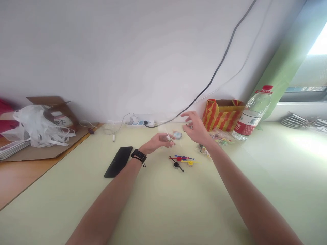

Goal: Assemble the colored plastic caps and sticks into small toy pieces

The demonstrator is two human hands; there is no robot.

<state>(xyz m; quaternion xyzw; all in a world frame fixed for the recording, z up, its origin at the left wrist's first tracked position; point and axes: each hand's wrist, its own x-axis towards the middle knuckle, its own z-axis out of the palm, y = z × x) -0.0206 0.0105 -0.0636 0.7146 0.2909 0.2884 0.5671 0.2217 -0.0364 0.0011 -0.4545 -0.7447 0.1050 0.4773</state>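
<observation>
My left hand (160,142), wearing a black watch, pinches a small white piece (168,138) with a thin pale part rising from it; blur hides its exact shape. My right hand (195,129) is raised to the right of it, fingers apart with nothing seen between them. Just in front of my hands lie several arrow spinners on round bases: a black one (176,164), a red one (179,159), a blue one (184,158) and a yellow one (190,163). Behind my left fingertips sits a small clear packet (177,134).
A black phone (118,162) lies by my left wrist. Bagged small parts (203,150) sit under my right forearm. Farther back are a power strip (140,123), a red-yellow striped bag (221,117) and a water bottle (251,114). White plastic bags (42,126) lie on cardboard at left.
</observation>
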